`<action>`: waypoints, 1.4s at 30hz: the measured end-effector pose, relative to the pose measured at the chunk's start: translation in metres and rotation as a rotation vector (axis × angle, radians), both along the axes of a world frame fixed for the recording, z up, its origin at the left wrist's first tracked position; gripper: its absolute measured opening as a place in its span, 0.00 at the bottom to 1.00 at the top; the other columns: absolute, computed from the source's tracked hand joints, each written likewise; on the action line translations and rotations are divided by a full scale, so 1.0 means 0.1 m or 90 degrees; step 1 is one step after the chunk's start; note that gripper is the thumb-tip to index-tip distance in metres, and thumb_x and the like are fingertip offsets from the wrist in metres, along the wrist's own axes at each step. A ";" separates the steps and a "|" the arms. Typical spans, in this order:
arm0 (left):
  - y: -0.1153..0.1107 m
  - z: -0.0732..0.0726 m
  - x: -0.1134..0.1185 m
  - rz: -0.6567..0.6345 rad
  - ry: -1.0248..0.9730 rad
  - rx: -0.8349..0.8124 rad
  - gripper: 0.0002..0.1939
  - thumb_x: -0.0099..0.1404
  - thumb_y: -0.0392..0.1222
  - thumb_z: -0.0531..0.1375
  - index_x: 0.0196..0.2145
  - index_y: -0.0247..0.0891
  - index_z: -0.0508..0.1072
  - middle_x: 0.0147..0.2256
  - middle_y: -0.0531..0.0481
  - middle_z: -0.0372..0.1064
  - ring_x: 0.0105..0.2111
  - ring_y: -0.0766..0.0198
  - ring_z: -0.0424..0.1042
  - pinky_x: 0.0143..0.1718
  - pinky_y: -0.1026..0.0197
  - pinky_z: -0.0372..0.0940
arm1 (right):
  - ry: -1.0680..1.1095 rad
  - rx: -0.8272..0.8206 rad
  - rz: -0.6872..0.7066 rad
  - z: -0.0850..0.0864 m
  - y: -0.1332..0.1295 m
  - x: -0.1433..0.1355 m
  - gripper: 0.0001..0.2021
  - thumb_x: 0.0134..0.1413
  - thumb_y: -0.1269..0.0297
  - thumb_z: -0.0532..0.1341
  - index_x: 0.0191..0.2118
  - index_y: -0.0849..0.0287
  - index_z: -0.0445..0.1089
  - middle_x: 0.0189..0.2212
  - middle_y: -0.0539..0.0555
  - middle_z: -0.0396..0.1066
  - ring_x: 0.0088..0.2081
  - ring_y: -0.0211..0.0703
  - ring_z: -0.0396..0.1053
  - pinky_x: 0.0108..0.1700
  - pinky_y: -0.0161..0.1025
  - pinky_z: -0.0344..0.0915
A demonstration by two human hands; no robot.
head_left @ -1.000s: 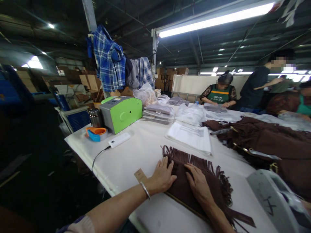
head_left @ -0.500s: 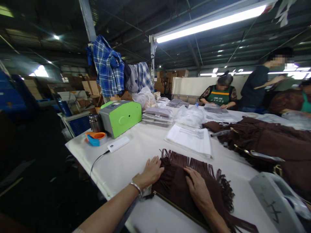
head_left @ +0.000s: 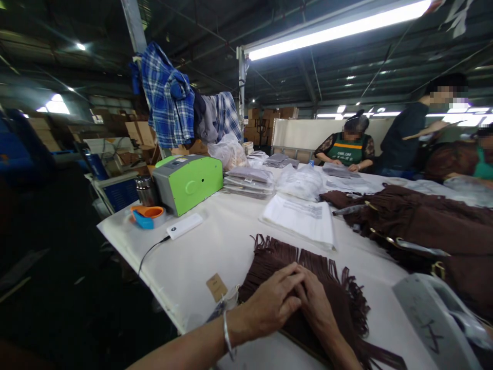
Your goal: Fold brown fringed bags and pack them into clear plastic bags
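A dark brown fringed bag lies on the white table, its long fringe fanned along the far and right edges. My left hand, a silver bangle at its wrist, reaches across the bag, with its stretched fingers meeting those of my other hand. On the middle of the bag rests my right hand, its fingers extended and partly covered by the left ones. Whether anything small lies beneath the fingertips is hidden. A tan paper tag and a strip of clear plastic show beside the bag's left edge.
Printed white plastic bags lie beyond the fringe. A green machine, a tape roll with an orange core and a white power bank stand left. More brown bags and a grey case are right. A co-worker sits opposite.
My left hand has moved right from the bag's left fringe onto its middle, against my right hand. The tan tag, hidden before, now shows. The right hand stays nearly in place.
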State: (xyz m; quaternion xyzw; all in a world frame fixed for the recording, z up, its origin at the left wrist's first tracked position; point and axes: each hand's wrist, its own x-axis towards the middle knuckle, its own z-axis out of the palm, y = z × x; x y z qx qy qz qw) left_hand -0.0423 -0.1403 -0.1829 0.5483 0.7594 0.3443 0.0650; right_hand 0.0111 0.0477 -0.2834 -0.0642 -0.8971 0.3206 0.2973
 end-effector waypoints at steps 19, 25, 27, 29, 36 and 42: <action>-0.33 0.04 -0.68 0.210 -0.077 -0.012 0.23 0.70 0.43 0.48 0.61 0.43 0.62 0.59 0.45 0.63 0.58 0.57 0.62 0.61 0.53 0.57 | -0.071 -0.005 -0.022 0.22 -0.08 0.02 0.17 0.61 0.59 0.52 0.50 0.57 0.71 0.53 0.58 0.70 0.56 0.52 0.65 0.61 0.54 0.59; -0.13 -0.24 -1.40 0.230 -0.068 -0.062 0.18 0.55 0.29 0.55 0.43 0.39 0.74 0.42 0.48 0.71 0.41 0.60 0.70 0.49 0.58 0.64 | -0.166 -0.050 0.003 0.77 -0.19 -0.48 0.21 0.57 0.62 0.56 0.55 0.63 0.66 0.54 0.61 0.69 0.56 0.50 0.65 0.61 0.47 0.59; -0.05 -0.29 -1.43 0.213 -0.071 -0.068 0.14 0.54 0.30 0.56 0.38 0.39 0.75 0.39 0.49 0.70 0.41 0.60 0.69 0.47 0.59 0.64 | -0.201 -0.019 0.047 0.85 -0.26 -0.72 0.26 0.51 0.67 0.59 0.57 0.66 0.64 0.56 0.63 0.67 0.58 0.51 0.63 0.62 0.46 0.56; -0.01 -0.30 -1.41 0.203 -0.080 -0.063 0.12 0.54 0.31 0.57 0.35 0.39 0.74 0.38 0.50 0.70 0.41 0.60 0.68 0.47 0.59 0.63 | -0.228 0.006 0.091 0.85 -0.32 -0.92 0.29 0.46 0.71 0.61 0.58 0.64 0.64 0.56 0.62 0.68 0.57 0.51 0.65 0.61 0.45 0.58; -0.02 -0.25 -1.43 0.114 -0.180 -0.058 0.10 0.57 0.34 0.55 0.37 0.38 0.72 0.34 0.53 0.73 0.34 0.63 0.71 0.36 0.64 0.65 | -0.251 0.020 0.140 0.87 -0.35 -1.02 0.14 0.50 0.73 0.58 0.43 0.54 0.72 0.41 0.53 0.77 0.46 0.48 0.73 0.49 0.41 0.66; 0.07 -0.23 -1.41 0.067 -0.190 -0.087 0.13 0.54 0.32 0.55 0.38 0.39 0.72 0.31 0.55 0.73 0.30 0.65 0.71 0.30 0.66 0.62 | -0.461 -0.282 0.075 0.86 -0.25 -0.86 0.06 0.51 0.71 0.55 0.36 0.59 0.66 0.24 0.49 0.72 0.19 0.39 0.71 0.17 0.32 0.64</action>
